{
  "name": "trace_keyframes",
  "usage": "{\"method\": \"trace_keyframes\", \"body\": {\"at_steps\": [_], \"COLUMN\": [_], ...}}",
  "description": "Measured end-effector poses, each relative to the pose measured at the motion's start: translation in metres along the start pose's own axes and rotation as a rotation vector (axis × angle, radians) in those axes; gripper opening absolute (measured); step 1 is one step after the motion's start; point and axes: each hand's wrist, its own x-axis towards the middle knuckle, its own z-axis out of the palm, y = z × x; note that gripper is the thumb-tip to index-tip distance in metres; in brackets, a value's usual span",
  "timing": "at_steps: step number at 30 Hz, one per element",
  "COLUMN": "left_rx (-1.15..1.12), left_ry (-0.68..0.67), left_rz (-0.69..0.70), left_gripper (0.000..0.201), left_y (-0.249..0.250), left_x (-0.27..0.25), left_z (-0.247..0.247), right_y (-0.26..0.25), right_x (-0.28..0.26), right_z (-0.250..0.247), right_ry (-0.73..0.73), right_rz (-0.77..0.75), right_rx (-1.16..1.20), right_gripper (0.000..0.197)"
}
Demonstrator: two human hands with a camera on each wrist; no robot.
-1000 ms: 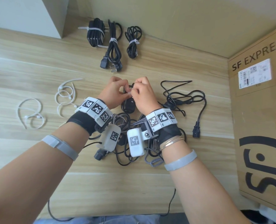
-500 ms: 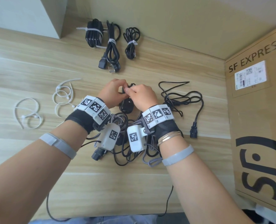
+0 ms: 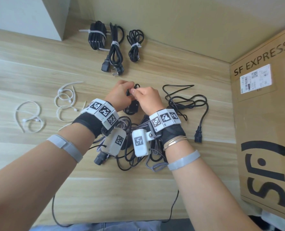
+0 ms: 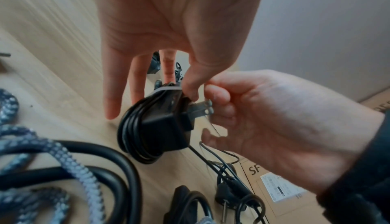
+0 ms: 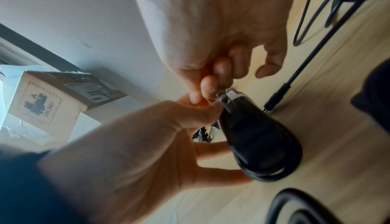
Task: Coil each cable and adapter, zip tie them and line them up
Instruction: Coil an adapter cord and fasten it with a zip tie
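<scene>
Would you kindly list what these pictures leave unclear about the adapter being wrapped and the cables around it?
- Head view: the left hand and right hand cover most of the black adapter; their grip is hidden.
- Left wrist view: the adapter is motion-blurred; no zip tie can be confirmed.
- Head view: the cable pile lies partly under the wrist cameras.
- Head view: a thin black cable runs off the bottom edge.

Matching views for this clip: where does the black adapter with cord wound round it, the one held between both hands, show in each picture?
Head: the adapter is at centre, mostly hidden between the two hands.
Left wrist: centre, prongs pointing right, adapter.
Right wrist: right of centre, adapter.
Shared landmark: the SF Express cardboard box shows in the head and left wrist views.
</scene>
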Motion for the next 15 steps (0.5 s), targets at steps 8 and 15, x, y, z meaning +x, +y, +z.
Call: {"method": "trace_keyframes", "body": {"at_steps": [8,15], "left_rx": [-0.033,-0.102], "left_ry": [0.038,0.061], "left_rz": [-0.004,-0.036], "left_gripper": [0.015,0.048], "left_y": [0.007,0.021], "left_x": [0.002,0.01], "left_z": [-0.005,-0.011], "right_y": [0.016,0.017], "right_x": [0.006,0.003], "right_z": [-0.004,-0.02], "right_ry": [0.085,0.2], "right_rz": [-0.026,0.018], "right_rx": [0.106,0.363], "right_gripper": [0.041,0.047]}}
